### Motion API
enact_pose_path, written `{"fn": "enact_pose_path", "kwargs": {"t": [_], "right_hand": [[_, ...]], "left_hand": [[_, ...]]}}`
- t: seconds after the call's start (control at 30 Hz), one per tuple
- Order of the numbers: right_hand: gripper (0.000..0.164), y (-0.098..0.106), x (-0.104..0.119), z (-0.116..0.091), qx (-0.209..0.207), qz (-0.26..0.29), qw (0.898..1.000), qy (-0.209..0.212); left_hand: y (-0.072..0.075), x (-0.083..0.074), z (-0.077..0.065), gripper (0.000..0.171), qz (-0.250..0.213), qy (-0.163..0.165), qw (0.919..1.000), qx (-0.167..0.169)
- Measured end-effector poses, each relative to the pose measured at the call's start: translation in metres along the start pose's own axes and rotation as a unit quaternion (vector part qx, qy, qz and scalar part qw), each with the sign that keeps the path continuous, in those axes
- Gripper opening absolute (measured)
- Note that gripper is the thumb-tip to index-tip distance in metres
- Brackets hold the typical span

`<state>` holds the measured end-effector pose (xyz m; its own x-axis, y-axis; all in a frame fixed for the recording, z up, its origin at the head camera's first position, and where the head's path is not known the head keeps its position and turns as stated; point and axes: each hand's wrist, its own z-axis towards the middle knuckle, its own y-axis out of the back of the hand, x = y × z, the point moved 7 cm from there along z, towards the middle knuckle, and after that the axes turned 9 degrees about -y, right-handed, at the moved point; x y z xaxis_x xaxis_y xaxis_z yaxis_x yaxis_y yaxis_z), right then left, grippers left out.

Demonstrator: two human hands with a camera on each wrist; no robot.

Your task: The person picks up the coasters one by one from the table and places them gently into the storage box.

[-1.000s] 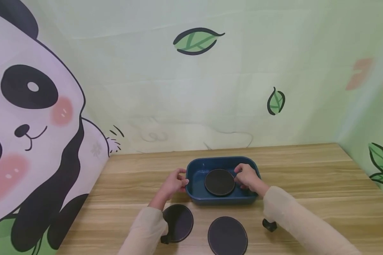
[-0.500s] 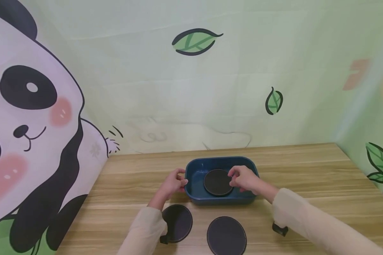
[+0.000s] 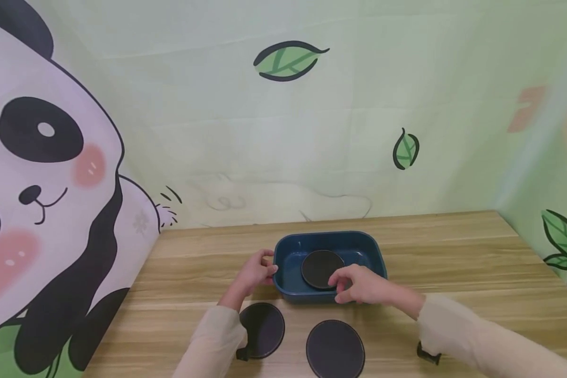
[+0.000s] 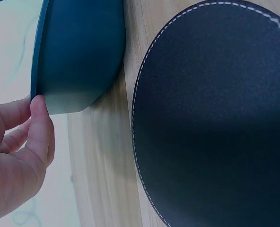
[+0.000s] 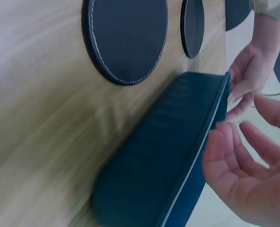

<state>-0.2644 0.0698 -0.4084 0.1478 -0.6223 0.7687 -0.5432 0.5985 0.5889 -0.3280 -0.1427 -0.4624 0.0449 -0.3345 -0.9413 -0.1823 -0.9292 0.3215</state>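
A deep blue rectangular tub [image 3: 293, 296] with rounded corners stands on the table. My left hand [image 3: 256, 270] pinches its left rim; in the left wrist view that hand's fingers [image 4: 39, 123] meet the rim. One round black coaster [image 3: 318, 268] lies inside the tub. My right hand [image 3: 361, 284] hovers over the tub's front rim at the right, fingers loosely bent with nothing between them, overlapping the coaster's edge in the head view. Two more black coasters, a left one [image 3: 266, 331] and a middle one [image 3: 335, 349], lie in front of the tub. White stitching [image 4: 136, 85] runs round their edges.
The wood-grain table [image 3: 453, 262] extends to both sides of the tub. Behind it hangs a pale green cloth [image 3: 208, 131] printed with leaves and a large panda [image 3: 42, 210]. Light sleeves [image 3: 477, 336] cover both forearms.
My right hand has moved from inside the tub's right part, toward the front, over the front rim. The left hand, tub and coasters have stayed in place.
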Motion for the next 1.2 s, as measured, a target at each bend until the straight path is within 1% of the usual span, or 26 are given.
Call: {"fn": "enact_pose_path", "kwargs": {"t": [0.13, 0.23, 0.33, 0.47, 0.57, 0.67, 0.7, 0.8, 0.93, 1.03, 1.2], "right_hand": [[0.028, -0.012, 0.002, -0.007, 0.049, -0.013, 0.998, 0.027], [0.031, -0.021, 0.001, -0.010, 0.075, -0.023, 0.996, 0.036], [0.036, -0.030, 0.000, -0.011, 0.095, -0.029, 0.995, 0.033], [0.042, -0.041, -0.005, -0.010, 0.105, -0.053, 0.993, 0.030], [0.046, -0.049, -0.011, -0.009, 0.099, -0.083, 0.991, 0.032], [0.049, -0.056, -0.016, -0.007, 0.085, -0.128, 0.987, 0.035], [0.050, -0.058, -0.018, -0.006, 0.079, -0.143, 0.986, 0.033], [0.052, -0.063, -0.023, -0.004, 0.064, -0.180, 0.981, 0.023], [0.053, -0.069, -0.030, 0.000, 0.049, -0.199, 0.979, 0.012], [0.053, -0.071, -0.033, 0.003, 0.041, -0.209, 0.977, 0.008], [0.049, -0.074, -0.036, 0.006, 0.029, -0.232, 0.972, 0.000]], "left_hand": [[0.000, 0.000, 0.000, 0.039, 0.002, 0.001, 1.0000, -0.002], [0.000, -0.001, -0.001, 0.038, 0.007, 0.001, 1.0000, -0.004], [0.000, -0.002, 0.000, 0.038, 0.006, 0.001, 1.0000, -0.003], [0.000, -0.002, -0.001, 0.038, 0.006, 0.000, 1.0000, -0.001], [0.000, -0.002, -0.001, 0.039, 0.009, -0.001, 1.0000, -0.002], [0.001, -0.003, -0.002, 0.039, 0.008, -0.001, 1.0000, -0.001], [0.001, -0.005, -0.003, 0.039, 0.009, 0.000, 1.0000, -0.001], [0.001, -0.016, -0.011, 0.039, 0.011, 0.001, 0.9999, 0.001], [0.001, -0.014, -0.009, 0.039, 0.010, 0.000, 0.9999, 0.001], [0.001, -0.003, -0.001, 0.039, 0.010, -0.001, 0.9999, -0.003], [0.001, -0.002, -0.001, 0.038, 0.013, -0.001, 0.9999, -0.006]]}}
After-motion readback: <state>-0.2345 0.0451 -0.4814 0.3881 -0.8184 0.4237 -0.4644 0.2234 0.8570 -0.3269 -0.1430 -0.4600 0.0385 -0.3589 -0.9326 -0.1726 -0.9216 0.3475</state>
